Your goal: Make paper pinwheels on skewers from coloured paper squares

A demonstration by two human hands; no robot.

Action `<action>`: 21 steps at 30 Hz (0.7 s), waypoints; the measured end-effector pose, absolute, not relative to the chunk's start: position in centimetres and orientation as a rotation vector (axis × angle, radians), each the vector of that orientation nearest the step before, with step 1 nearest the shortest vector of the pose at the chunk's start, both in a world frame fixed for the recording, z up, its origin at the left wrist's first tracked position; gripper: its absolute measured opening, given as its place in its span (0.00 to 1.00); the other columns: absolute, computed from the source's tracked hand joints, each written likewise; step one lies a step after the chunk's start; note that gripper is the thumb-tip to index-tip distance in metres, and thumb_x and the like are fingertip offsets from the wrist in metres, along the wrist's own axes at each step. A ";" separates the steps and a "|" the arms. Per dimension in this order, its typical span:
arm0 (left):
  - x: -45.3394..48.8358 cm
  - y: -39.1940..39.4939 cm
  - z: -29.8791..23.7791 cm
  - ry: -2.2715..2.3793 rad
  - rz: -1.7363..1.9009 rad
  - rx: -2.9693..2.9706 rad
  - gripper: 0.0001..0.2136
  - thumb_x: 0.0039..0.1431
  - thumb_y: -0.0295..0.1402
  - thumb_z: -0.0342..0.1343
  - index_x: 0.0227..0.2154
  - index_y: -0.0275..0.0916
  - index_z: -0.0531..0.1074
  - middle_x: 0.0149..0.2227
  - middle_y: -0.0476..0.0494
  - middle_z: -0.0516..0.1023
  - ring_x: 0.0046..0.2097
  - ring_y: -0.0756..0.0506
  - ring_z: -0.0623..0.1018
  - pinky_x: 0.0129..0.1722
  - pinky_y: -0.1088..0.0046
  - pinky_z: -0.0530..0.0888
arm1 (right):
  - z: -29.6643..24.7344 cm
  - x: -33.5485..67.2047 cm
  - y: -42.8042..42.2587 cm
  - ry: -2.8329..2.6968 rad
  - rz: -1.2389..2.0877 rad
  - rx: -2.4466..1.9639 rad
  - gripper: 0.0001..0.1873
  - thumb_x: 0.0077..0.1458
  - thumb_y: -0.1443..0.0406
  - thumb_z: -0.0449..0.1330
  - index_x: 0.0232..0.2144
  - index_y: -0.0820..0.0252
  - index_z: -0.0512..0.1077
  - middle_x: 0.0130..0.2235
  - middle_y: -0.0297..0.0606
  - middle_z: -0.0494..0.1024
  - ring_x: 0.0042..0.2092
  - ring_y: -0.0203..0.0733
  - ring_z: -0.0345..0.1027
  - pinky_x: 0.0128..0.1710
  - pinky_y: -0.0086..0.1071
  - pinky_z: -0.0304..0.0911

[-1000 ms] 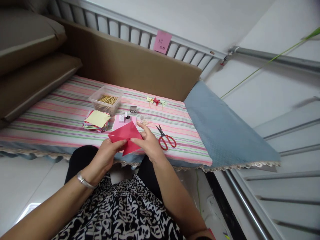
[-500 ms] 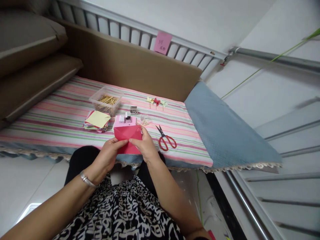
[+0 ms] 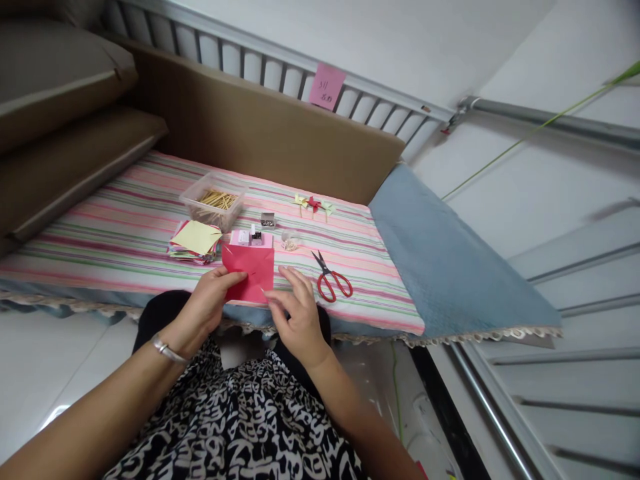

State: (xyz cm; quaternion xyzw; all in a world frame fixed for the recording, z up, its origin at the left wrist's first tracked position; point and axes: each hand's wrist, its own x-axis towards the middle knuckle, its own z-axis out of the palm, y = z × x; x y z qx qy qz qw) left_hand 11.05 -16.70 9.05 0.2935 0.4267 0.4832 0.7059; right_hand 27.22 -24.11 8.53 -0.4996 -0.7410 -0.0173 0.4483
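Note:
A square sheet of red paper (image 3: 256, 263) with slits running in from its corners is held above the table's front edge. My left hand (image 3: 207, 299) pinches its left side, thumb on top. At the lower right corner is my right hand (image 3: 299, 320), fingers apart, one fingertip at or very near the paper. Behind the sheet lie a pink pad (image 3: 267, 239) and small boxes (image 3: 257, 236). Left of it is a stack of coloured paper squares (image 3: 197, 237). Red-handled scissors (image 3: 327, 273) lie to the right of my right hand.
A clear plastic tub (image 3: 235, 213) holds many thin wooden sticks. Near it are a small open box (image 3: 268, 220) and a little clear container (image 3: 290, 239). Several paper pinwheels (image 3: 313, 203) lie farther back, before a brown cardboard panel (image 3: 280, 140). Striped cloth (image 3: 380, 287) covers the table.
My right hand has let go of the red paper's right side and opened. The sheet has shifted slightly left and now faces up flatter, held by my left hand.

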 end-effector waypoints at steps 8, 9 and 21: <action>10.9 -17.0 8.6 1.004 1.020 0.736 0.13 0.32 0.32 0.70 0.25 0.34 0.77 0.22 0.46 0.80 0.24 0.48 0.76 0.29 0.72 0.71 | 9.1 26.9 -23.6 -1.831 0.170 -1.319 0.07 0.57 0.66 0.58 0.32 0.52 0.77 0.58 0.39 0.69 0.64 0.49 0.52 0.61 0.51 0.54; 10.9 -17.1 8.6 1.007 1.020 0.752 0.12 0.32 0.32 0.70 0.24 0.34 0.77 0.23 0.46 0.81 0.24 0.48 0.76 0.29 0.73 0.71 | 9.2 26.8 -23.5 -1.817 0.201 -1.325 0.06 0.57 0.65 0.59 0.31 0.52 0.77 0.58 0.39 0.68 0.64 0.49 0.52 0.61 0.51 0.53; 11.2 -17.6 8.8 0.990 0.935 0.890 0.10 0.36 0.32 0.69 0.25 0.35 0.79 0.22 0.47 0.79 0.23 0.50 0.73 0.27 0.75 0.66 | 9.8 25.5 -22.1 -1.708 0.250 -1.453 0.04 0.54 0.67 0.61 0.28 0.56 0.75 0.58 0.43 0.69 0.65 0.49 0.51 0.62 0.49 0.51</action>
